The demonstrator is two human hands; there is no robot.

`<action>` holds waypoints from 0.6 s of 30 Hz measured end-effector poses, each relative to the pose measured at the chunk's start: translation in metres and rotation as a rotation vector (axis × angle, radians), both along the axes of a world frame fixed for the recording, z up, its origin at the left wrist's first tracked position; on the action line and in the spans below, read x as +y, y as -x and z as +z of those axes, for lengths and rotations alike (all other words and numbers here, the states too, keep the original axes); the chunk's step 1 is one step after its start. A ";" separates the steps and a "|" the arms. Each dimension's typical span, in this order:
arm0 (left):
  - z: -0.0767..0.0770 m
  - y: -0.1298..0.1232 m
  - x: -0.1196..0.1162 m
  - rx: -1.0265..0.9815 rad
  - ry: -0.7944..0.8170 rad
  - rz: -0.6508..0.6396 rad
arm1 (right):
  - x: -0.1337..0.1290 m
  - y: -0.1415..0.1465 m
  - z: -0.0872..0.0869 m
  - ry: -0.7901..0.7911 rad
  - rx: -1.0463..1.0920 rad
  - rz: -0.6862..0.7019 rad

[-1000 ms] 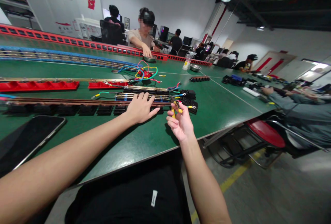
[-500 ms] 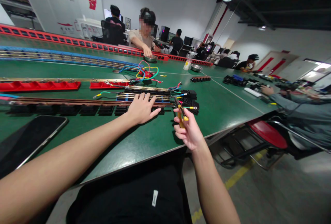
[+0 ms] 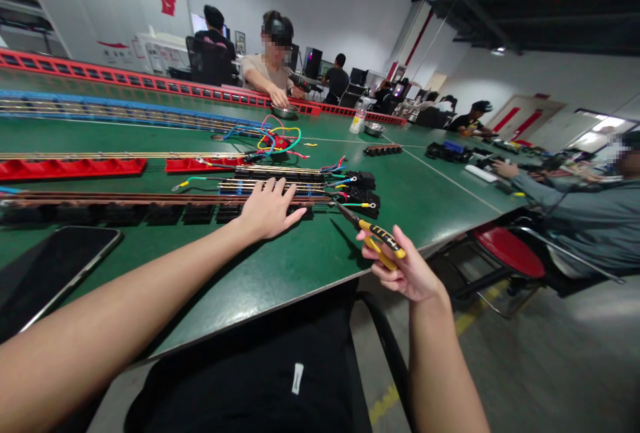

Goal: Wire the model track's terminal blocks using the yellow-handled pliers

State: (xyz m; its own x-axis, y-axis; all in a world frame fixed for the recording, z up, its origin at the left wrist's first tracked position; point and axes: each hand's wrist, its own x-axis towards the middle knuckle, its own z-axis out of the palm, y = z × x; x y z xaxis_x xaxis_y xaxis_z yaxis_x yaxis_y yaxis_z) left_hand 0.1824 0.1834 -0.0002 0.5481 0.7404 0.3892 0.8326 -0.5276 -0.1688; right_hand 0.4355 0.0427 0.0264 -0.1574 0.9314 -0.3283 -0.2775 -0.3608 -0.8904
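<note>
My left hand [image 3: 270, 209] lies with fingers spread over the long rail assembly with brown bars [image 3: 150, 198], near its right end. Yellow-and-black pliers [image 3: 384, 238] are held in my right hand [image 3: 407, 270], out over the table's front edge. Their dark jaws point up and left to the bars' right end, by a green wire with a ring terminal [image 3: 361, 205]. Whether the jaws touch anything is too small to tell. Black end blocks [image 3: 361, 181] sit just beyond, with blue and green wires beside them.
A black phone [image 3: 60, 273] lies at the left front. Red trays [image 3: 70, 168], a blue rail [image 3: 125, 108] and looped coloured wires [image 3: 280, 140] are farther back. Across the table a person reaches to a metal bowl [image 3: 284, 112]. At right are a person's sleeve [image 3: 575, 210] and a red stool [image 3: 509, 251].
My right hand has moved right and toward me, and the pliers now lie slanted with their handles farther from the rails. My left hand stays on the bars. The view has shifted slightly.
</note>
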 end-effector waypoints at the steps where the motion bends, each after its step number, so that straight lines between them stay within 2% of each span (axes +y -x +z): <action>1: 0.000 0.000 0.000 0.004 -0.001 0.000 | 0.001 -0.002 -0.002 0.001 0.002 0.003; 12: 0.001 0.000 0.000 0.004 0.011 0.001 | 0.003 -0.006 -0.001 0.001 0.032 -0.022; 18: 0.000 -0.001 0.000 0.010 0.000 -0.001 | 0.014 -0.001 -0.008 -0.005 0.057 -0.021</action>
State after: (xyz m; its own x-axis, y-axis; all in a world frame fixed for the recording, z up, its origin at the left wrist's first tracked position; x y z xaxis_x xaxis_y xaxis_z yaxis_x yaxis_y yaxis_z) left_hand 0.1829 0.1838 -0.0006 0.5526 0.7401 0.3833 0.8304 -0.5283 -0.1771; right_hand 0.4364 0.0569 0.0183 -0.1562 0.9361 -0.3151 -0.3351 -0.3504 -0.8746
